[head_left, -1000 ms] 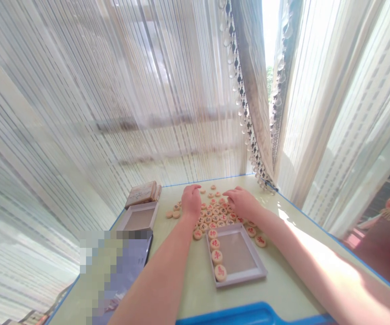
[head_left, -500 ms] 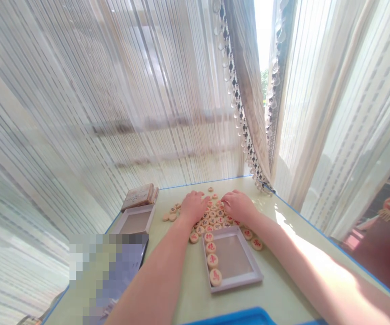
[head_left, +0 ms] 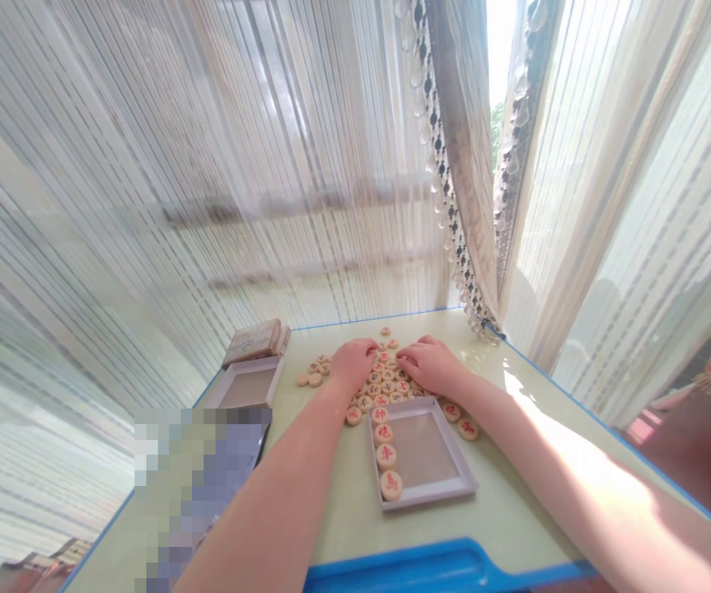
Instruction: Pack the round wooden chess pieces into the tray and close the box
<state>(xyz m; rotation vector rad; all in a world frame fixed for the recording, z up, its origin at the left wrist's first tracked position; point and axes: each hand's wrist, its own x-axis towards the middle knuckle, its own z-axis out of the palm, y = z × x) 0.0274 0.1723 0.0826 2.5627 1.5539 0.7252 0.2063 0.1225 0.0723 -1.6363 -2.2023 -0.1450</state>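
Now left hand (head_left: 353, 365) and right hand (head_left: 432, 365), grips impossible to tell, flank many discs (head_left: 388, 387) toward the far edge of the desk (head_left: 352, 519), beyond one tray (head_left: 460, 453) holding four red-marked pieces (head_left: 385, 456).

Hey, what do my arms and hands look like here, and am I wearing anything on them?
Your left forearm and right forearm are bare, with no sleeve in view. Sunlight brightens part of the right one. Your left hand and right hand are ungloved, and I see no watch. Rings are too small to rule out.
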